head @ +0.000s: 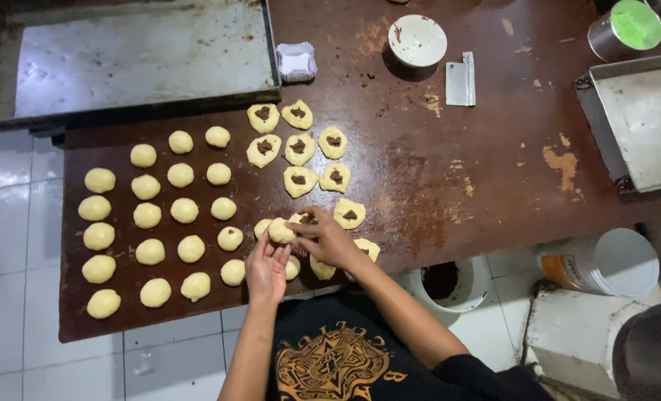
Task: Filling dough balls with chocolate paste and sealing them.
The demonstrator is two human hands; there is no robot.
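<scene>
- Dough ball [281, 231] sits at the near edge of the brown worktable [434, 171], raised slightly off the surface, between the two hands and roughly in line with the person's body.
- Left hand [267, 271] lies on the near side of the ball, palm up, its fingertips cupping the ball from below and from the left; it is grasping the dough loosely, not clenched.
- Right hand [329, 241] comes in from the right, fingers curled, its fingertips pinching at the ball's right and top side; it too is closed on the same piece.
- So the ball lies just far of the left palm and just left of the right hand, touching both; neither hand is clearly nearer, though the left carries it from underneath.
- It is round, so no long axis shows.
- Rounded balls [165, 223] stand in rows to the left of the hands, apart from each other.
- Flattened pieces with dark filling [298, 147] lie on the far side of the hands, in a loose cluster running away from the person; a few more lie just beside and partly under the right hand.
- Farther off are a small white bowl [417, 40], a metal scraper [461, 79] and two metal trays [145, 56], well apart from the hands.
</scene>
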